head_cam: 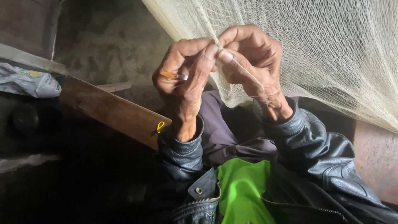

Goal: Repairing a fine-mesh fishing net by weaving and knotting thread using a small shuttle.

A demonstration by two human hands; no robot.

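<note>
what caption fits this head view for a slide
Both hands pinch a pale net, left hand also holding an orange tool.

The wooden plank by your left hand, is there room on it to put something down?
Yes. The wooden plank looks bare between the crumpled bag and the small yellow clip. It slopes, though. It is crowded higher up, where the left hand and right hand pinch the net.

I see soft daylight coming from the upper right, through the pale net (331, 54), which reads bright but not blown out; the lower left sinks into deep shadow and I lose detail there; my hands are evenly lit and sharp; the green cloth (242, 186) glows vividly; the far edges look slightly soft.
</note>
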